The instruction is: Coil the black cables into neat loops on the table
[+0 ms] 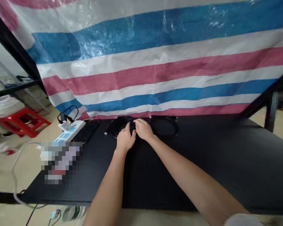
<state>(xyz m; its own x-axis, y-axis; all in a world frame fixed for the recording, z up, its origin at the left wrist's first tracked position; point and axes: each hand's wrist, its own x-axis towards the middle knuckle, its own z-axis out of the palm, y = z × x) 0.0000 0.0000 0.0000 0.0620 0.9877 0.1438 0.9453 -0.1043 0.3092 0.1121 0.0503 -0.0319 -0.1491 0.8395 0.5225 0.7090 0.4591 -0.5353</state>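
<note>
On my feed, my left hand (126,140) and right hand (143,129) are both closed on a coiled black cable (120,126), their fingers curled over its loops and the two hands nearly touching. The coil lies flat near the far edge of the black surface (202,163), with a small pale connector (106,133) just to its left. Just right of my right hand lies a second coil of black cable (165,127), rounder and separate from the first.

Further left on the surface, a flat black object (86,131) sits beside a white power strip with blue switches (69,131), and a black cord (68,112) loops up behind the strip. Nearer me, a pixelated item (61,161) is too blurred to make out. A blue, pink and white striped tarp (141,62) hangs behind the surface. Off to the left, a red plastic stool (23,121) stands on the floor (4,175), and a grey cable (15,175) curves down past the surface's corner.
</note>
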